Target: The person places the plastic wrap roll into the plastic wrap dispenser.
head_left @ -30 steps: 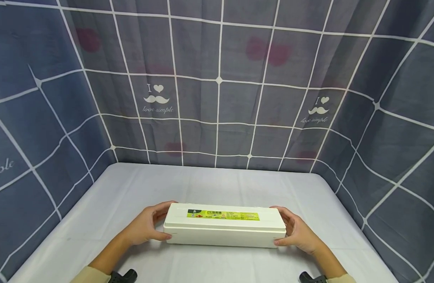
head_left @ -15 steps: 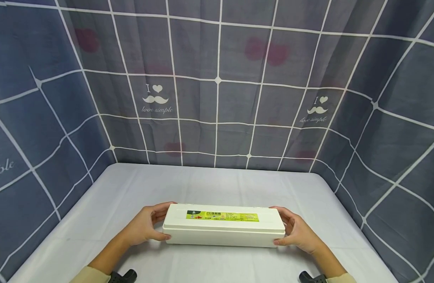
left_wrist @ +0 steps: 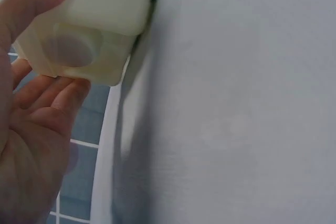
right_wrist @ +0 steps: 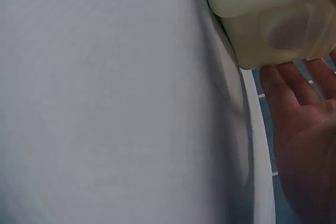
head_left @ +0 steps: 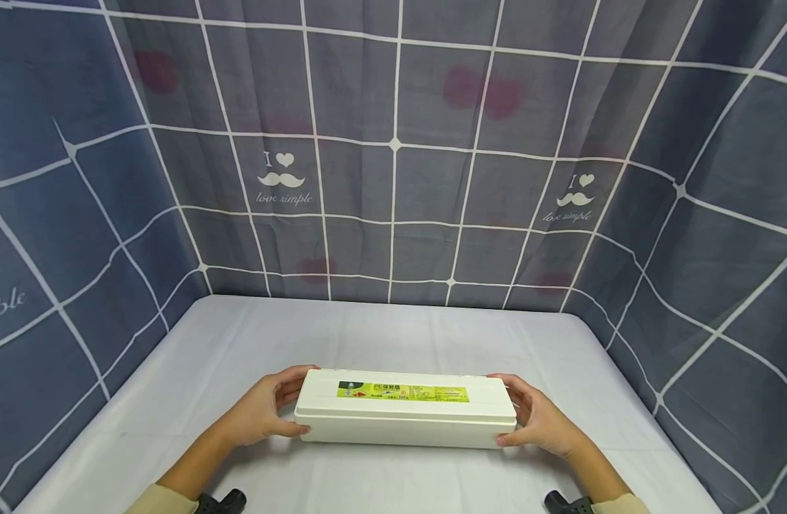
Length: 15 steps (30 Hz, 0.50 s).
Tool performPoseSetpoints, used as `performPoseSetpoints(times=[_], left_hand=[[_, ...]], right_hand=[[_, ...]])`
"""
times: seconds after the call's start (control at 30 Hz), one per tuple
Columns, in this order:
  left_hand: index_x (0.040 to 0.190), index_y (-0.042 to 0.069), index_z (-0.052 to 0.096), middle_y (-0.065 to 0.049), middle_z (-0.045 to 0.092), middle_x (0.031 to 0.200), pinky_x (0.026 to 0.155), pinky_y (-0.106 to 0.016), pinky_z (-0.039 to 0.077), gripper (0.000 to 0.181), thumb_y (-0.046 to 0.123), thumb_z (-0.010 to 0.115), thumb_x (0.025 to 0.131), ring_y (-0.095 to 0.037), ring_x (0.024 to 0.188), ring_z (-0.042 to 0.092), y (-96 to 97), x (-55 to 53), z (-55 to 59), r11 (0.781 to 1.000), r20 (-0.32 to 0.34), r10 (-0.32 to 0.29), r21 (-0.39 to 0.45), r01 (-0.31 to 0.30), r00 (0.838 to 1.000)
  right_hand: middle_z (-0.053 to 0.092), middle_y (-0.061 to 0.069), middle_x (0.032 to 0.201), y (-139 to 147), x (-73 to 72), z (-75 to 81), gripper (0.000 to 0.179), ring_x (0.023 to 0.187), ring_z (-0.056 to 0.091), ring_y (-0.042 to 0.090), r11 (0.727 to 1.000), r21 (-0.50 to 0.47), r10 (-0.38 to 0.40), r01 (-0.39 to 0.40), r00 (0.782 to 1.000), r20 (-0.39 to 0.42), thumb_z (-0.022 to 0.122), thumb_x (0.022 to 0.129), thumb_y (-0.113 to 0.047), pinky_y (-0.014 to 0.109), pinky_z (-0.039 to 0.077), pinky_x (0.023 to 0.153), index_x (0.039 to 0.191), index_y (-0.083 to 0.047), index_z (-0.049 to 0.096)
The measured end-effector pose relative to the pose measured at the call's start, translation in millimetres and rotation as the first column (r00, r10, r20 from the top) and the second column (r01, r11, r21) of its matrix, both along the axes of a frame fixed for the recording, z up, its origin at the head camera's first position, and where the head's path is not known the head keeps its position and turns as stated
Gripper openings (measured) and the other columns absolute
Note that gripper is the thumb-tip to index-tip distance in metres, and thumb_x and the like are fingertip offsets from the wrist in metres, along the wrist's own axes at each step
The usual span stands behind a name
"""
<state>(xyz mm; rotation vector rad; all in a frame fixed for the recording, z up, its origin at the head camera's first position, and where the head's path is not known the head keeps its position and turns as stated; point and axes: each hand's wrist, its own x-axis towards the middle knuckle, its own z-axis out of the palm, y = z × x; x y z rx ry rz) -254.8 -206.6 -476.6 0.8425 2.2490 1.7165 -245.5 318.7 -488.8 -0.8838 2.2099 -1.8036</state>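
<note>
A long white cling film box (head_left: pixel 406 432) lies crosswise near the front of the white table, lid on top. Its lid carries a green and yellow label (head_left: pixel 402 392) with printed characters. My left hand (head_left: pixel 263 408) grips the box's left end, thumb at the front face and fingers round the back. At the right end my right hand (head_left: pixel 542 420) holds it the same way. The left wrist view shows the box's end wall (left_wrist: pixel 110 59) with a round recess between thumb and fingertips. In the right wrist view, fingers (right_wrist: pixel 278 85) touch the opposite end of the cling film box (right_wrist: pixel 247 38).
The table (head_left: pixel 393 335) has a white cloth over it. Dark blue-grey curtains (head_left: pixel 361 178) with a white grid stand along its back, left and right sides. A black wrist strap piece (head_left: pixel 222 502) shows at the left wrist, another (head_left: pixel 566 504) at the right.
</note>
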Motion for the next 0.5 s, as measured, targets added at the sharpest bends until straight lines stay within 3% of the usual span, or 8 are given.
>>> performPoseSetpoints(times=[0.13, 0.27, 0.37, 0.5], left_hand=[[0.147, 0.004, 0.046, -0.02, 0.049, 0.149, 0.109, -0.012, 0.044, 0.094, 0.004, 0.094, 0.067, 0.005, 0.131, 0.053, 0.8, -1.0, 1.9, 1.0, -0.011, -0.014, -0.011, 0.014, 1.0], [0.147, 0.008, 0.045, -0.018, 0.048, 0.15, 0.111, -0.01, 0.041, 0.093, 0.004, 0.093, 0.068, 0.006, 0.133, 0.05, -0.2, -1.4, 1.6, 0.999, -0.022, -0.039, -0.021, 0.039, 0.999], [0.15, 0.007, 0.043, -0.018, 0.045, 0.153, 0.112, -0.008, 0.037, 0.091, 0.006, 0.091, 0.073, 0.007, 0.137, 0.046, -1.1, -2.1, 1.6, 0.998, -0.025, -0.058, -0.02, 0.058, 0.998], [0.152, 0.006, 0.042, -0.018, 0.043, 0.156, 0.112, -0.008, 0.036, 0.077, 0.009, 0.082, 0.086, 0.008, 0.139, 0.043, -0.7, -2.9, 2.8, 0.998, -0.002, -0.068, -0.006, 0.068, 0.998]], right_hand=[[0.052, 0.009, 0.15, 0.6, -1.1, 0.3, 0.095, 0.129, 0.057, 0.009, 0.998, -0.034, 0.047, -0.046, 0.998, 0.031, 0.084, 0.072, 0.011, 0.025, 0.056, 0.101, 0.152, 0.008, 0.033], [0.051, 0.006, 0.151, 0.2, -1.2, 1.5, 0.081, 0.131, 0.055, 0.008, 0.995, -0.061, 0.078, -0.075, 0.995, 0.057, 0.074, 0.084, 0.008, 0.025, 0.056, 0.1, 0.153, 0.008, 0.032], [0.052, 0.003, 0.149, -0.8, -0.3, 3.8, 0.073, 0.13, 0.056, 0.007, 0.996, -0.059, 0.065, -0.061, 0.996, 0.058, 0.07, 0.089, 0.007, 0.025, 0.056, 0.099, 0.153, 0.009, 0.034], [0.054, 0.004, 0.146, -1.6, 0.3, 6.4, 0.073, 0.126, 0.058, 0.008, 0.997, -0.06, 0.048, -0.045, 0.997, 0.057, 0.071, 0.087, 0.008, 0.025, 0.057, 0.097, 0.151, 0.011, 0.035]])
